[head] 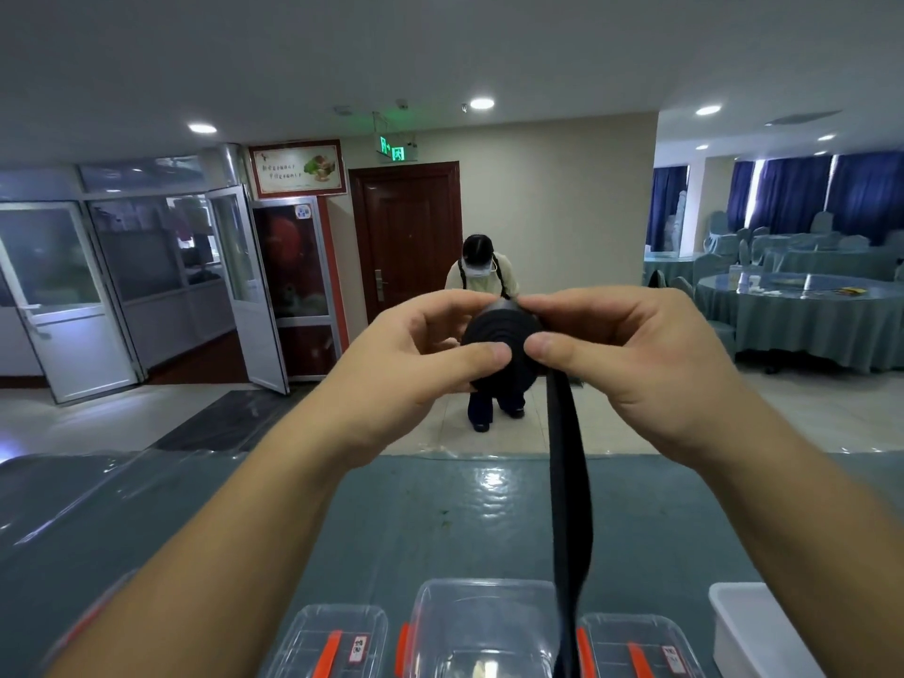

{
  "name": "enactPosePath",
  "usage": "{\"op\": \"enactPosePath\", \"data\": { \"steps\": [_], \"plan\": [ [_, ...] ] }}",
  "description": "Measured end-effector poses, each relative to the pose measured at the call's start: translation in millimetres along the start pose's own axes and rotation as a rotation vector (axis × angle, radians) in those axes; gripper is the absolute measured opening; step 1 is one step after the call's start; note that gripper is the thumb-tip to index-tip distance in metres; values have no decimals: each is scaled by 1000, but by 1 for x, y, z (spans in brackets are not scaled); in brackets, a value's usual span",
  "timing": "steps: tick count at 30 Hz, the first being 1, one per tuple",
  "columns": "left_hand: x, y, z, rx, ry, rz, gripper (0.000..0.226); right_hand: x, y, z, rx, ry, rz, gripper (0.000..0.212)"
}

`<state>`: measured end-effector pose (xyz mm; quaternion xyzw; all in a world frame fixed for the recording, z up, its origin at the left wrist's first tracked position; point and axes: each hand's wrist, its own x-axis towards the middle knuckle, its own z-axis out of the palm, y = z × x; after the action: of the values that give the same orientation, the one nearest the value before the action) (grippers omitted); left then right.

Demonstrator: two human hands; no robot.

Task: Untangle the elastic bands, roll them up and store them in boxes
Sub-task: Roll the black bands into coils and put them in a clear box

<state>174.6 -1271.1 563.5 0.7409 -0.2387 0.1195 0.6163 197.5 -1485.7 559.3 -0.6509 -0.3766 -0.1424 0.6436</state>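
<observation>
I hold a black elastic band wound into a thick roll (pixel 501 332) up at chest height, well above the table. My left hand (pixel 416 354) pinches the roll from the left, thumb on its face and fingers over the top. My right hand (pixel 621 354) pinches it from the right in the same way. The band's loose tail (pixel 567 491) hangs straight down from the roll's right side and runs out of the frame's bottom edge. Below stand three clear plastic boxes with orange clips: left (pixel 325 643), middle (pixel 482 623) and right (pixel 636 645).
The table (pixel 430 521) has a grey-green cloth under clear plastic. A white tray (pixel 753 628) sits at the bottom right. Beyond the table's far edge a person (pixel 489 286) bends over on the tiled floor. Covered round tables (pixel 802 310) stand at the right.
</observation>
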Motion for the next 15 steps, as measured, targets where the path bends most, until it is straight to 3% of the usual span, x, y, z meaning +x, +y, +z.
{"op": "enactPosePath", "data": {
  "steps": [2, 8, 13, 15],
  "plan": [
    [1, 3, -3, 38, 5, 19, 27, -1, 0, 1, -40, -9, -19, 30],
    [0, -8, 18, -263, 148, 14, 35, 3, 4, 3, 40, 119, 5, 31],
    [-1, -2, -1, 99, 15, 34, 28, -1, -3, -5, -164, -6, 21, 29],
    [-2, 0, -2, 53, 28, 49, 28, -3, -2, -2, -106, 25, -3, 28]
  ]
}}
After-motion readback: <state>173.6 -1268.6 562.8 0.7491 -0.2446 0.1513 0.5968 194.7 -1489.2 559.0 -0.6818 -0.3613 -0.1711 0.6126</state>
